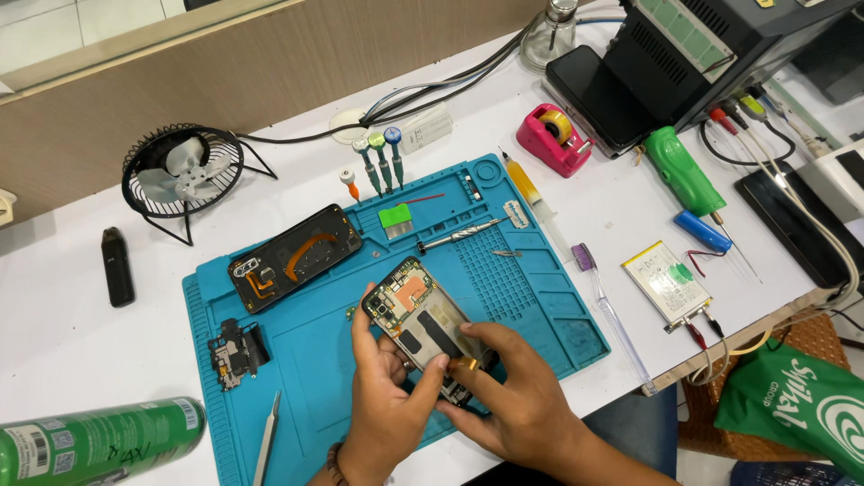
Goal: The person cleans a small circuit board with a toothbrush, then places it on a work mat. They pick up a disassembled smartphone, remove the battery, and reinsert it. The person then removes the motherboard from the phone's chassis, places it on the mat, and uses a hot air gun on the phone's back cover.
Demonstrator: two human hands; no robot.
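Nearest the camera, left hand (382, 396) cradles the opened phone (423, 328) above the blue mat (540, 297), its grip closed to steady it; right hand (513, 387) pinches an orange flex (465, 364). At 11 o'clock lies the back cover (295, 256).

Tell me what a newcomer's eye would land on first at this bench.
First the opened phone, its circuit boards bared, held over the blue repair mat by the left hand and right hand, the right pinching an orange flex strip. Next, the phone's removed back cover at the mat's upper left, and the small black desk fan behind it.
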